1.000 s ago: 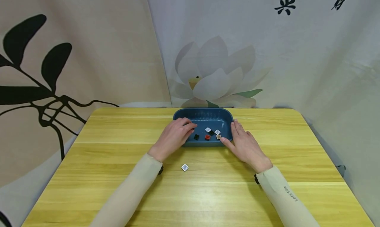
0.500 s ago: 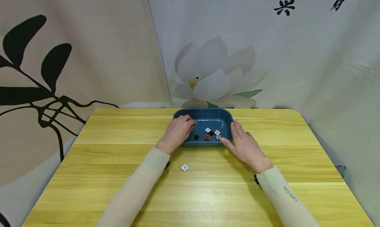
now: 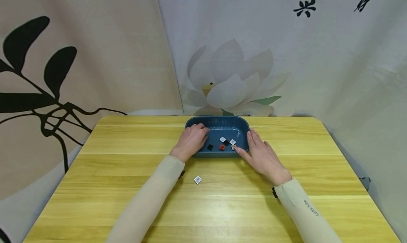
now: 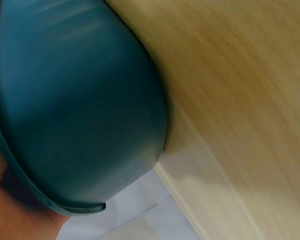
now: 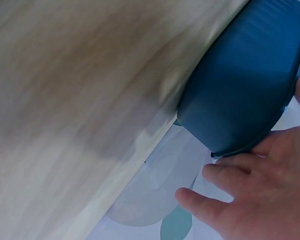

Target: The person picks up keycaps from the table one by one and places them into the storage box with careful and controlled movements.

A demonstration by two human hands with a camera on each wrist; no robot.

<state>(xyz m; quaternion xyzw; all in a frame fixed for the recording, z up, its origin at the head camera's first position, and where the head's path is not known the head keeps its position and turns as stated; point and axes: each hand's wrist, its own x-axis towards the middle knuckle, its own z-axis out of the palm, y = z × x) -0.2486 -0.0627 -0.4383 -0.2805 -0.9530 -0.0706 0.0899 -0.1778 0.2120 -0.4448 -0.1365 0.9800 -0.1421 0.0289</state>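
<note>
A blue rectangular tray with rounded corners stands at the table's far edge. Several small square pieces lie in it, among them a red piece, a black piece and a tan piece. My left hand reaches over the tray's left rim, fingers bent inside; I cannot tell whether they hold anything. At the right end, my right hand rests along the rim with fingers extended and the thumb near the tan piece. In the right wrist view, its fingers lie at the tray's rim.
One white square piece lies on the wooden table in front of the tray. Behind the far edge hangs a cloth backdrop printed with plants and a lotus.
My left wrist and forearm have shifted to the right, and the left fingers have turned slightly farther into the tray. The right hand, tray and small pieces look unmoved.
</note>
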